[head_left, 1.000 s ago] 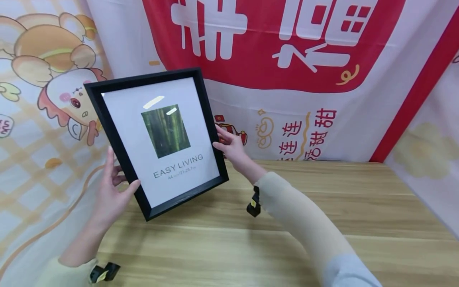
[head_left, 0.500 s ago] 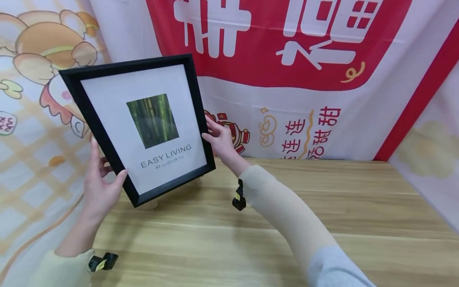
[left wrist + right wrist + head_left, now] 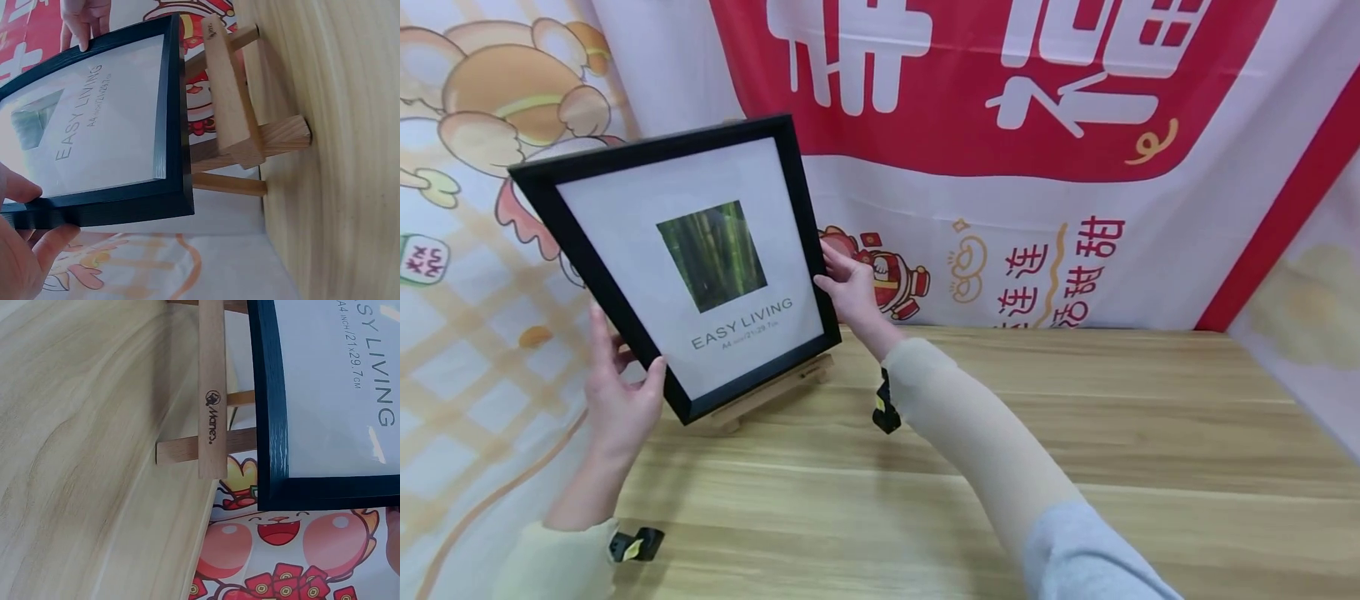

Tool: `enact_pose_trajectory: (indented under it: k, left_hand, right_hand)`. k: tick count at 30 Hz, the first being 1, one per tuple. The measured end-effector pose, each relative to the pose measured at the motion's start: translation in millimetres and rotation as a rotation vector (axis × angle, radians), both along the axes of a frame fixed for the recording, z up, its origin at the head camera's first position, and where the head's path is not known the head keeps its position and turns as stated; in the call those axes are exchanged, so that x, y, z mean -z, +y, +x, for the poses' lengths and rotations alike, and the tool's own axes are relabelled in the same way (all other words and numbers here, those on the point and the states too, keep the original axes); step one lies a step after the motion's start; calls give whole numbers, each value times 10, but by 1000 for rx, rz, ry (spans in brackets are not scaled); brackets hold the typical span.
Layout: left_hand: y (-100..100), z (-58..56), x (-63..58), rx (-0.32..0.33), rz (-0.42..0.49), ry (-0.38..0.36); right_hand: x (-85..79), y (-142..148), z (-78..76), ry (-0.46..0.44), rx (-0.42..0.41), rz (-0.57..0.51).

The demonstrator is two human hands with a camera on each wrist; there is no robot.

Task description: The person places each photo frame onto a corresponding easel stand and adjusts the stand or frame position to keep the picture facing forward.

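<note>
A black picture frame (image 3: 700,267) with a white mat and a small green bamboo picture is held tilted at the left of the head view. My left hand (image 3: 625,408) grips its left side, thumb on the front and fingers behind. On the opposite side, my right hand (image 3: 853,292) pinches the edge the same way. Below the frame stands a small wooden easel (image 3: 782,388), mostly hidden behind it from above. Both wrist views show a gap between the frame's bottom edge and the easel's ledge (image 3: 231,94). The ledge bears a printed logo (image 3: 212,415).
The easel's feet rest on a wood-grain table (image 3: 1000,467). A red and white printed cloth (image 3: 985,158) hangs behind it, and a cartoon-patterned cloth (image 3: 482,350) covers the left side. Another pale cloth (image 3: 1300,333) hangs at the right.
Both hands have carried the frame left and brought it over the easel. More of the easel's ledge shows beneath the frame in the head view now.
</note>
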State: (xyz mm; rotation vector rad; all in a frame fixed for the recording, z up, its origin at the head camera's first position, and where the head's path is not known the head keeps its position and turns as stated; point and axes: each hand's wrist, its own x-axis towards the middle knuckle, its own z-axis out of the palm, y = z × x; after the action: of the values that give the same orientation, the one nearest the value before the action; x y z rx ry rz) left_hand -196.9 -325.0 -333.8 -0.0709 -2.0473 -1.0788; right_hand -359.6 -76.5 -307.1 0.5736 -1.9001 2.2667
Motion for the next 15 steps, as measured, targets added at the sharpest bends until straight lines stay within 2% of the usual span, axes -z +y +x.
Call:
enact_pose_trajectory:
  k: [9,15]
  left_hand:
    - [-20,-53,122,-19,-18,20]
    - [-61,-135,133,-14,-30,29]
  right_hand:
    - [132,-85,-48,-15,59,55]
    - [213,-118,-82,22,75,82]
